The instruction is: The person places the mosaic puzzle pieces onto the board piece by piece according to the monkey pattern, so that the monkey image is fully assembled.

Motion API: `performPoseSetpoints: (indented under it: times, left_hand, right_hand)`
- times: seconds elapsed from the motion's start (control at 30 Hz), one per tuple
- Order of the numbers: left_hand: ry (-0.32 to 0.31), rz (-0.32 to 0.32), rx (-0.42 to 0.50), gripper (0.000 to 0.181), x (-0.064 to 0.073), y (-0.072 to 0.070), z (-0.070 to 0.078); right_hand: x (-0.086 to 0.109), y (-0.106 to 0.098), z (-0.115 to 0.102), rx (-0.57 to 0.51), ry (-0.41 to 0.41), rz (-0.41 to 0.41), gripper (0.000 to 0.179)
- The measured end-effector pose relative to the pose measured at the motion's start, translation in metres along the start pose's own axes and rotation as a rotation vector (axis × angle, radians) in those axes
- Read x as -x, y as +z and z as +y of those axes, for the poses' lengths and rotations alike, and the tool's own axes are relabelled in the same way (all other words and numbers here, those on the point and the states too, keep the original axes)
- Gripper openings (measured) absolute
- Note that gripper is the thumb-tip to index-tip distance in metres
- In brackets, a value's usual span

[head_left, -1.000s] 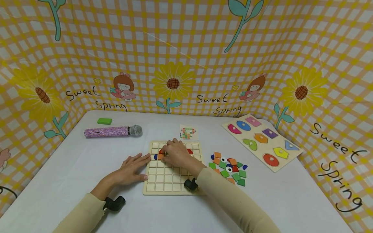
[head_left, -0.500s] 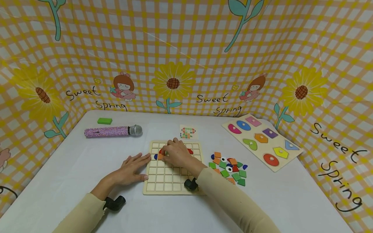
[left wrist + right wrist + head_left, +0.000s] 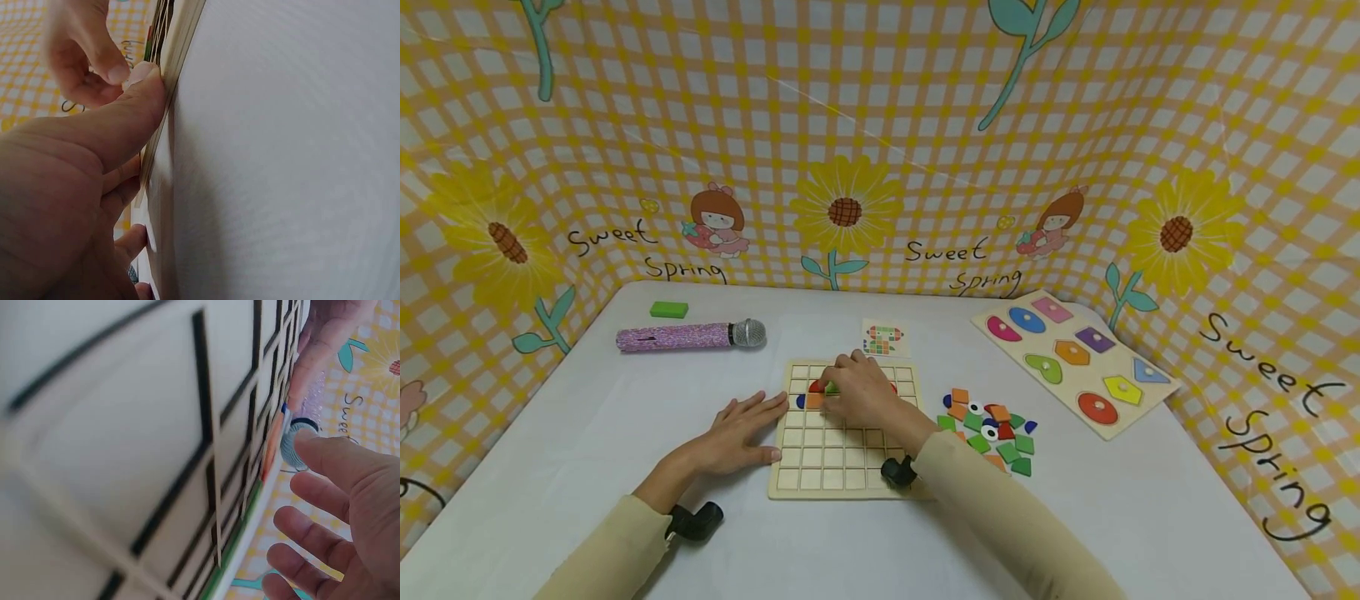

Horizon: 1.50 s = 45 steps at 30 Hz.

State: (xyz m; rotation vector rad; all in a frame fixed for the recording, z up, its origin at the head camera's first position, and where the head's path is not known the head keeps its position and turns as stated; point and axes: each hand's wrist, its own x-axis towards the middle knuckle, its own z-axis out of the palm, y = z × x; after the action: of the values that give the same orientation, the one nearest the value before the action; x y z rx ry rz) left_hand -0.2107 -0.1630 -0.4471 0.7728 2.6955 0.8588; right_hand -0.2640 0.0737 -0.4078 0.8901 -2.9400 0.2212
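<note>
My left hand (image 3: 733,442) lies flat with its fingers spread, fingertips and thumb against the left edge of the wooden grid board (image 3: 811,457). Over the board's upper part is my right hand (image 3: 861,396), thumb and fingers apart in the right wrist view with nothing between them. Beside its fingertips sit a green tile (image 3: 832,387), a red tile (image 3: 815,387), an orange square tile (image 3: 814,402) and a blue rounded tile (image 3: 801,402). Another red tile (image 3: 893,388) peeks out on the hand's right side. The hand hides the cells between.
Loose coloured tiles (image 3: 985,433) lie heaped right of the board. A pattern card (image 3: 886,337) lies behind it. At the back right is a knobbed shape puzzle (image 3: 1075,358). A glittery microphone (image 3: 688,337) and a green block (image 3: 668,310) lie at the back left.
My right hand has shifted slightly right and its fingers have lifted off a little, uncovering the green tile and more of the pattern card. The left hand stays in place.
</note>
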Motion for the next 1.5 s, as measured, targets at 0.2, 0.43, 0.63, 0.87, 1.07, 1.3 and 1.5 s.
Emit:
performPoseSetpoints:
  times: [0.2,0.43,0.63,0.87,1.07,1.3,1.5]
  left_hand:
    - [-0.003,0.000,0.007,0.073,0.000,-0.001,0.001]
    - [-0.005,0.001,0.010,0.074,0.000,0.001,0.000]
    - [-0.012,0.002,0.014,0.074,0.000,0.001,0.000]
    - [-0.005,0.005,0.016,0.074,0.000,0.001,0.001]
    - [-0.005,0.002,0.011,0.073,0.000,0.001,0.001]
    - [-0.008,0.003,0.016,0.074,0.001,0.000,0.002]
    - [-0.001,0.007,0.010,0.073,0.001,-0.002,0.003]
  right_hand:
    - [0.019,-0.013,0.018,-0.087,0.023,0.051,0.029]
    - [0.054,-0.024,0.058,-0.099,0.099,0.102,0.029]
    - [0.088,-0.028,0.104,-0.069,0.136,0.122,0.027]
    - [0.118,-0.030,0.147,-0.065,0.184,0.098,0.025]
    - [0.130,-0.029,0.169,-0.080,0.268,0.019,0.025]
    - [0.133,-0.030,0.183,-0.094,0.239,-0.053,0.025]
    - [0.132,-0.029,0.189,-0.086,0.205,-0.088,0.021]
